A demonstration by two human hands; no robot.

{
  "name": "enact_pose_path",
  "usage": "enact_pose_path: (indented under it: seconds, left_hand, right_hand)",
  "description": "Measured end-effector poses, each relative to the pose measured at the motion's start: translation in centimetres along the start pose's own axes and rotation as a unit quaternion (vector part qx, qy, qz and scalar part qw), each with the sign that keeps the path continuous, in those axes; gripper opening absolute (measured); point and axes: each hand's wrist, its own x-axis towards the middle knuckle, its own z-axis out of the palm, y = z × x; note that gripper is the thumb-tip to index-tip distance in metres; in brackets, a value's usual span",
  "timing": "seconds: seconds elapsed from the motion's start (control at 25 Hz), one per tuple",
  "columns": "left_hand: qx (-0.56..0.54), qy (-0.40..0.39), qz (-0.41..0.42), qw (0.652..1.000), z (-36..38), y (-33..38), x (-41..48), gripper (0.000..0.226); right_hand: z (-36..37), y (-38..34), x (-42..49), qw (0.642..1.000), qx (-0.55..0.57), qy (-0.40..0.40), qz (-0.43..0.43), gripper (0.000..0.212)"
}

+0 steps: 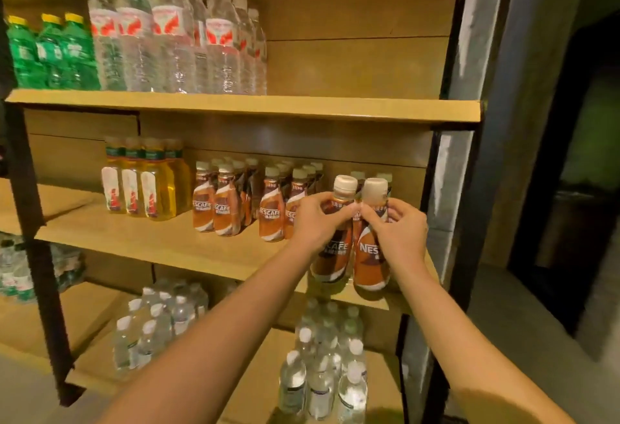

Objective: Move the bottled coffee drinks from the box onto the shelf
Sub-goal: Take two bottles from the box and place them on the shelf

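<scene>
two coffee bottles stand side by side at the front right of the middle shelf (174, 239): the left bottle (333, 256) gripped at its neck by the left hand (315, 219), the right bottle (370, 262) likewise by the right hand (396, 225). more coffee bottles (214, 209) stand behind, yellow drinks (147, 185) further left.

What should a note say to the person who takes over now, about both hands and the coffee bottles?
Hands: the left hand grips one coffee bottle near its neck; the right hand grips a second bottle beside it.
Place: both are at the front right of the middle shelf; whether they rest on it, I cannot tell.
Done: groups of coffee bottles stand on that shelf, further left.
Left: release these two. The box is out of view, so the rest is unknown.
</scene>
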Motion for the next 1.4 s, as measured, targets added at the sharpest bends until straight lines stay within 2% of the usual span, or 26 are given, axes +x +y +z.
enact_pose_path:
  seconds: [0.12, 0.24, 0.44, 0.6, 0.68, 0.76, 0.84, 0.96, 1.04, 1.12, 1.24, 1.4]
  left_hand:
    - [-0.02, -0.027, -0.007, 0.999, 0.8, -2.3, 3.9, 0.021]
    - [-0.051, -0.041, -0.005, 0.998, 1.7, -4.3, 6.6, 0.02]
    - [-0.073, -0.066, 0.001, 0.995, 3.2, -6.3, 8.6, 0.022]
    - [-0.076, -0.058, 0.004, 0.995, 4.1, -7.3, 9.6, 0.028]
    - [-0.063, -0.058, 0.019, 0.996, 4.2, -7.5, 9.3, 0.027]
    - [-0.016, -0.089, 0.028, 0.996, 3.7, -8.2, 8.4, 0.035]
    - [0.063, -0.132, 0.013, 0.989, 3.1, -10.1, 7.5, 0.049]
    - [0.192, -0.183, -0.035, 0.964, 2.9, -13.1, 7.0, 0.07]
    - [0.328, -0.183, -0.016, 0.927, 3.3, -14.1, 7.4, 0.098]
    - [0.4, -0.173, 0.011, 0.9, 3.8, -14.5, 8.2, 0.112]
    - [0.415, -0.178, -0.01, 0.892, 4.3, -14.7, 9.3, 0.101]
    - [0.412, -0.165, -0.011, 0.896, 5.3, -15.0, 10.6, 0.091]
  right_hand:
    - [1.3, 1.1, 2.2, 0.999, -0.025, 0.038, 0.012, 0.027]
    - [2.0, 2.7, 3.6, 0.997, -0.04, 0.053, 0.025, 0.021]
    - [2.1, 5.2, 5.4, 0.996, -0.05, 0.07, 0.024, 0.022]
    - [2.0, 6.2, 6.1, 0.997, -0.064, 0.051, -0.002, 0.025]
    - [1.6, 6.7, 5.8, 0.997, -0.076, 0.019, 0.003, 0.037]
    - [0.6, 8.2, 4.6, 0.992, -0.11, -0.033, 0.05, 0.064]
    - [-0.4, 10.1, 3.1, 0.971, -0.215, -0.08, 0.07, 0.079]
    - [-0.6, 11.9, 2.6, 0.916, -0.381, -0.124, 0.034, 0.085]
    - [0.0, 12.5, 3.4, 0.888, -0.443, -0.122, 0.033, 0.083]
    - [0.5, 13.0, 4.0, 0.873, -0.473, -0.114, 0.04, 0.08]
    - [0.9, 13.4, 4.9, 0.869, -0.48, -0.104, 0.055, 0.073]
    - [1.5, 14.0, 6.6, 0.863, -0.49, -0.101, 0.074, 0.074]
